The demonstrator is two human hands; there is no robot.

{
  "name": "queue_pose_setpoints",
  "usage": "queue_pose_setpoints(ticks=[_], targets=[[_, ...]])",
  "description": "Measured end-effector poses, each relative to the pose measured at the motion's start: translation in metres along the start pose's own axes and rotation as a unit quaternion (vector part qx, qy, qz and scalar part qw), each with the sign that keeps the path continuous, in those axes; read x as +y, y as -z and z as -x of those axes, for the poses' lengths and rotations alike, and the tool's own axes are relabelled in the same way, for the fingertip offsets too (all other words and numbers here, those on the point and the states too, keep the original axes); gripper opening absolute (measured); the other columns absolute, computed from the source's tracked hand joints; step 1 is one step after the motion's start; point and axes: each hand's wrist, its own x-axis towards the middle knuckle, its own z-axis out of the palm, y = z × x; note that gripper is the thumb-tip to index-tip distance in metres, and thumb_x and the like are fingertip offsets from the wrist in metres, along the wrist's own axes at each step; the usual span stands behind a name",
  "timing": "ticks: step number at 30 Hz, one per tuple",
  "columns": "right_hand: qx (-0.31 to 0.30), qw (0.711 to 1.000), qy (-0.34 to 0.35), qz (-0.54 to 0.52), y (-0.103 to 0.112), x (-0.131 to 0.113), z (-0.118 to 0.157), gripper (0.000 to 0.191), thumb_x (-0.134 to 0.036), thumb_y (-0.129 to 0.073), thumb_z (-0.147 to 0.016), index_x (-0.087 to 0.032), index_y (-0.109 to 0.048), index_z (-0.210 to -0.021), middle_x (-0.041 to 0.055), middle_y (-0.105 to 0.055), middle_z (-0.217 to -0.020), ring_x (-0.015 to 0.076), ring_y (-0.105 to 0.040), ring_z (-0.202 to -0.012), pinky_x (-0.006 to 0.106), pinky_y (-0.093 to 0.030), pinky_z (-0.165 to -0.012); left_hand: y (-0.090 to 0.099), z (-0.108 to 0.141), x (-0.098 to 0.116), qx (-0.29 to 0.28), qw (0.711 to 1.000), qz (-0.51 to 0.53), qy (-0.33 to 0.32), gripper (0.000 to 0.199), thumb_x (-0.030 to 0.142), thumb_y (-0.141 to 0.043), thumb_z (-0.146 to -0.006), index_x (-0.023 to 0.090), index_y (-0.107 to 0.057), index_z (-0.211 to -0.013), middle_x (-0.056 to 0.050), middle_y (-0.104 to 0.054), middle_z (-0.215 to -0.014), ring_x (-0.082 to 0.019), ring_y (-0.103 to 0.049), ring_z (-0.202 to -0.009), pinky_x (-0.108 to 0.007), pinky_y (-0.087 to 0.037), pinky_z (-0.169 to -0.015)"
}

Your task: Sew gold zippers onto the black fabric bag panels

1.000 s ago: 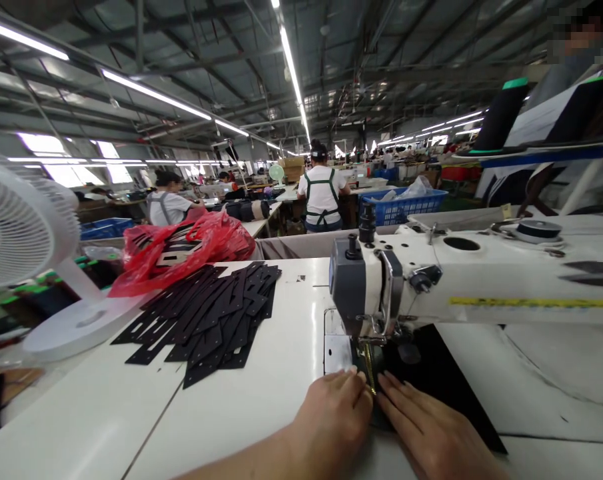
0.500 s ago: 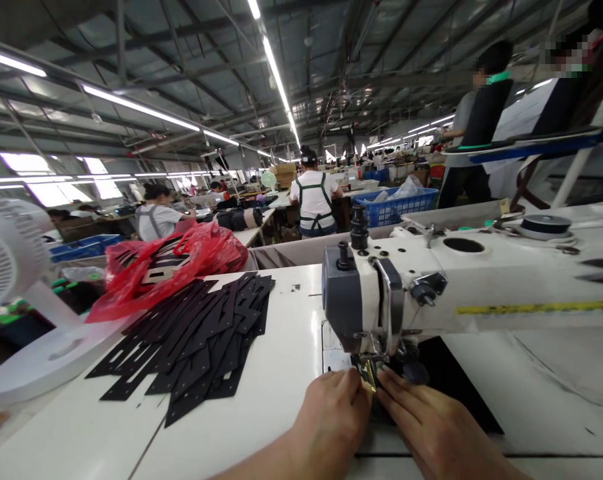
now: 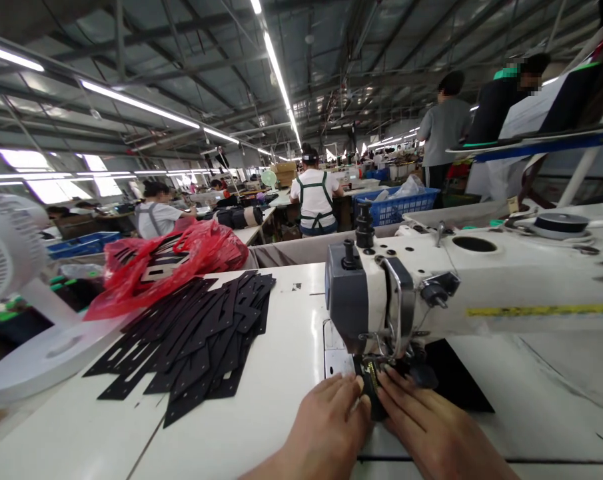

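Observation:
A zipper (image 3: 372, 375) with gold-coloured teeth, on black tape, runs toward the presser foot of a white and grey sewing machine (image 3: 348, 293). On its left side, my left hand (image 3: 328, 417) pinches the zipper's edge with thumb and fingers curled together. My right hand (image 3: 426, 417) lies on the other side, fingers stretched forward and flat on the black material close to the foot. A black fabric panel (image 3: 461, 377) lies under the machine arm, right of the needle area. My fingers and the machine head hide the stitching point.
A fanned pile of black cut pieces (image 3: 206, 340) lies on the white table (image 3: 281, 373). Behind it sits a red plastic bag (image 3: 216, 250) of pieces. A white fan (image 3: 11, 260) stands at left. Co-workers and a blue basket (image 3: 398, 205) are farther back.
The black panel's near corner has shifted slightly away and left. My left hand has drawn back a little, baring more black tape between my hands. People at back right have moved.

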Motion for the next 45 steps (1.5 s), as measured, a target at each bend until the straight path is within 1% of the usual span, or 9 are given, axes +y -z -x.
queue_pose_setpoints(ticks=[5,9,15,19,24,30,33,38,45], targets=[[-0.002,1.000,-0.011,-0.019,0.001,0.003,-0.006,0.036,-0.006,-0.032,-0.090,-0.009,-0.067,-0.098,0.0101,-0.069,-0.100,0.0183,-0.066,-0.090,0.027,-0.057,-0.077,0.000,-0.007,-0.003,-0.018,0.999,0.027,0.018,0.019,0.014,-0.041,-0.093,0.012,-0.058,-0.086,-0.010,-0.064,-0.086,-0.021,-0.064,-0.080,-0.038,-0.055,-0.079],[-0.005,0.999,-0.036,-0.038,0.000,0.005,-0.011,0.039,-0.001,-0.030,-0.088,-0.010,-0.066,-0.099,0.0099,-0.069,-0.099,0.0167,-0.066,-0.091,0.024,-0.056,-0.078,-0.002,-0.009,-0.007,-0.016,0.998,0.050,0.035,0.018,0.017,-0.043,-0.093,0.014,-0.059,-0.085,-0.008,-0.063,-0.085,-0.021,-0.063,-0.082,-0.036,-0.054,-0.077],[0.017,0.995,-0.075,-0.062,-0.001,0.006,-0.021,0.045,0.005,-0.026,-0.083,-0.015,-0.065,-0.092,0.0054,-0.071,-0.086,0.0140,-0.067,-0.079,0.023,-0.056,-0.075,-0.011,-0.008,-0.012,-0.019,0.997,0.043,0.058,0.004,0.014,-0.057,-0.086,0.015,-0.060,-0.083,-0.006,-0.063,-0.085,-0.021,-0.061,-0.078,-0.035,-0.054,-0.071],[0.027,0.995,-0.072,-0.066,0.001,0.008,-0.027,0.042,0.000,-0.024,-0.088,-0.014,-0.064,-0.089,0.0062,-0.071,-0.081,0.0144,-0.068,-0.073,0.022,-0.056,-0.068,-0.011,-0.010,-0.013,-0.016,0.997,0.048,0.062,0.003,0.012,-0.061,-0.082,0.014,-0.060,-0.082,-0.005,-0.063,-0.087,-0.020,-0.061,-0.077,-0.035,-0.053,-0.071],[0.007,0.997,-0.068,-0.045,-0.002,0.011,-0.024,0.044,-0.007,-0.021,-0.093,-0.014,-0.064,-0.091,0.0060,-0.071,-0.081,0.0156,-0.068,-0.073,0.024,-0.056,-0.067,-0.011,-0.012,-0.015,-0.016,0.997,0.046,0.067,0.005,0.013,-0.060,-0.082,0.015,-0.059,-0.078,-0.004,-0.063,-0.083,-0.019,-0.060,-0.075,-0.033,-0.052,-0.071],[0.002,0.998,-0.056,-0.041,-0.009,0.014,-0.013,0.039,-0.010,-0.026,-0.095,-0.013,-0.065,-0.094,0.0065,-0.071,-0.087,0.0163,-0.068,-0.079,0.025,-0.056,-0.071,-0.010,-0.012,-0.017,-0.020,0.997,0.047,0.055,0.006,0.012,-0.058,-0.083,0.015,-0.059,-0.078,-0.004,-0.063,-0.082,-0.018,-0.061,-0.077,-0.031,-0.050,-0.074],[-0.005,0.998,-0.055,-0.043,-0.010,0.015,-0.009,0.039,-0.011,-0.027,-0.095,-0.014,-0.066,-0.091,0.0065,-0.071,-0.085,0.0156,-0.068,-0.076,0.024,-0.056,-0.070,-0.012,-0.012,-0.019,-0.013,0.998,0.043,0.044,0.006,0.013,-0.060,-0.084,0.015,-0.058,-0.079,-0.003,-0.064,-0.082,-0.017,-0.061,-0.077,-0.031,-0.048,-0.078],[-0.016,0.996,-0.068,-0.060,-0.012,0.017,-0.010,0.040,-0.012,-0.027,-0.095,-0.015,-0.066,-0.090,0.0069,-0.071,-0.082,0.0159,-0.068,-0.074,0.024,-0.056,-0.068,-0.016,-0.010,-0.023,-0.018,0.999,0.033,0.038,0.006,0.018,-0.059,-0.086,0.017,-0.059,-0.079,-0.001,-0.065,-0.083,-0.015,-0.062,-0.079,-0.033,-0.044,-0.086],[-0.027,0.993,-0.088,-0.068,-0.016,0.015,-0.013,0.041,-0.010,-0.027,-0.094,-0.019,-0.066,-0.086,0.0053,-0.070,-0.079,0.0159,-0.068,-0.073,0.024,-0.056,-0.066,-0.016,-0.011,-0.023,-0.029,0.998,0.019,0.046,0.006,0.019,-0.060,-0.086,0.018,-0.060,-0.080,0.000,-0.065,-0.085,-0.014,-0.062,-0.079,-0.033,-0.040,-0.090]])
